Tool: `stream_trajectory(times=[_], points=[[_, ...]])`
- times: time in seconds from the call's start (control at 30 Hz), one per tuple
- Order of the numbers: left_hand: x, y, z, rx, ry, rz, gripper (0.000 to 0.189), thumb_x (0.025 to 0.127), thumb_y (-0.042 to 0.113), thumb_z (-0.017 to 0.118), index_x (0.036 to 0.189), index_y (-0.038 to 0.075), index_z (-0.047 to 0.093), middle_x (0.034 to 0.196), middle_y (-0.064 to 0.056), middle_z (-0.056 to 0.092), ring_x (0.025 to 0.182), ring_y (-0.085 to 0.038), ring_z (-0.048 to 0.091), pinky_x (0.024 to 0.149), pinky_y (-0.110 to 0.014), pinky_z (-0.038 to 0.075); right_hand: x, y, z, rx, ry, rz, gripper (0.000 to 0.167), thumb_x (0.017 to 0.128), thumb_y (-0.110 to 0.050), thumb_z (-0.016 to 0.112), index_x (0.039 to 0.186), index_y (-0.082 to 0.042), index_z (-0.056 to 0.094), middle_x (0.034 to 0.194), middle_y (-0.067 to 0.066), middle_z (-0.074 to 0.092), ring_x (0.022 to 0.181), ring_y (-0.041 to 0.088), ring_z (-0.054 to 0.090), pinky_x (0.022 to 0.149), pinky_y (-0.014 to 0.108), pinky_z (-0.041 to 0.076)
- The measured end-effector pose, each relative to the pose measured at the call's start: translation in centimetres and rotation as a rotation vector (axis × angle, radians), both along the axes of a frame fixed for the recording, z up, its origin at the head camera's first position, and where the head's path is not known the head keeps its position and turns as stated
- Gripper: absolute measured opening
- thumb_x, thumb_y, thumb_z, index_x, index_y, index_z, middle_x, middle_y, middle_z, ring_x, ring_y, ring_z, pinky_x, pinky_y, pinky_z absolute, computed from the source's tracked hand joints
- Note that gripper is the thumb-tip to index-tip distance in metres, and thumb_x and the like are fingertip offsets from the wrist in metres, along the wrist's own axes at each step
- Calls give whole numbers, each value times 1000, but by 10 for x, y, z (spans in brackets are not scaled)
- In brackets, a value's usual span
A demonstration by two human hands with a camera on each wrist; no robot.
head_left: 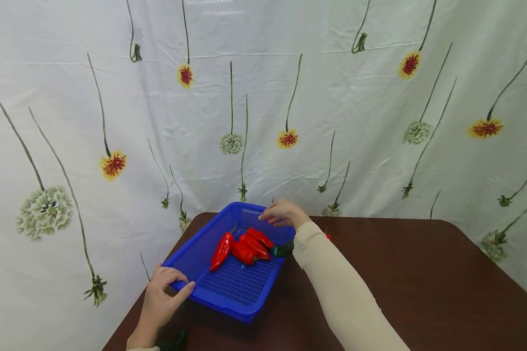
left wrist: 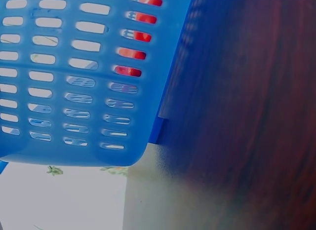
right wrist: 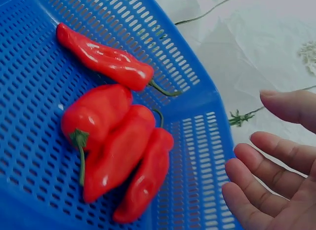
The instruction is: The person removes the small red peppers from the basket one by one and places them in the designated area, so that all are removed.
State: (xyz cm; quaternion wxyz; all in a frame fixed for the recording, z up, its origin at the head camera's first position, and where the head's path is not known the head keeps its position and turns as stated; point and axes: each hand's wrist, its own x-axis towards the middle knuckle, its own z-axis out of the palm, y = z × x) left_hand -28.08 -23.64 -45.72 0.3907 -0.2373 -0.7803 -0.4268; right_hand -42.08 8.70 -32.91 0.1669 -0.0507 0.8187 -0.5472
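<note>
A dark brown table [head_left: 399, 273] stands against a white cloth printed with flowers [head_left: 334, 97]. Nearest, at about seven o'clock, the left hand [head_left: 163, 292] pinches the near corner of the blue basket [head_left: 228, 292]. Four red peppers [head_left: 243, 247] already lie together inside, towards its far side. Beyond them, at twelve o'clock, the right hand [head_left: 283, 213] hovers just over the far rim, fingers apart and holding nothing; no loose peppers are clearly visible on the table.

basket [head_left: 234, 287]: on desk [head_left: 421, 273], lower centre-left of the frame
peppers [head_left: 243, 247]: in basket
left hand [head_left: 162, 295]: basket's near-left corner
right hand [head_left: 283, 213]: basket's far rim
</note>
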Motion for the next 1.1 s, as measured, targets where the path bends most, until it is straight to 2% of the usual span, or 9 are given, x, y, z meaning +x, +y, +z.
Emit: stream_trajectory(times=[0.17,0.27,0.4,0.57,0.67,0.87,1.1], points=[[-1,-1,-1,3,12,-20,35,64,-8,81,73,21,64,71,5,64,85,-1,48,99,-84,19,-5,-7,-10,-4,-5,-54,45,91,-12,71,133,2,59,136,15,62,130,35,55,110,45,45],[-3,0,-1,-2,4,-11,35,65,-7,81,73,22,64,71,6,64,85,-1,48,99,-84,19,-7,-9,-17,13,0,-82,38,90,-10,70,126,2,64,131,13,64,126,34,57,107,43,47],[-2,-1,-1,2,-1,-6,35,65,-7,81,73,22,63,71,6,64,85,-1,48,98,-84,19,-8,-13,-23,28,5,-98,22,88,-8,71,109,0,70,107,6,66,117,32,60,103,44,49],[0,-1,-1,11,-8,-3,35,65,-8,81,72,22,63,70,7,64,85,0,48,99,-84,19,-12,-20,-31,60,17,-128,9,85,-7,73,89,-7,65,87,-1,56,102,27,60,101,45,50],[1,-2,-1,21,-14,-1,35,65,-8,81,73,22,64,70,6,64,85,0,47,100,-84,18,-14,-22,-37,103,24,-141,13,85,-8,74,82,-10,61,82,-2,55,95,23,60,98,43,51],[2,-2,-3,36,7,-13,36,65,-9,81,73,22,64,72,4,65,86,-1,48,99,-84,17,-16,-24,-44,131,17,-155,21,86,-6,73,73,-12,57,70,-3,51,72,15,47,81,36,49],[0,-2,-1,26,2,-9,37,65,-9,81,73,23,64,71,5,64,85,-1,48,99,-84,18,-14,-24,-46,122,4,-180,23,87,-5,72,75,-14,54,67,-4,46,64,12,41,74,33,46]])
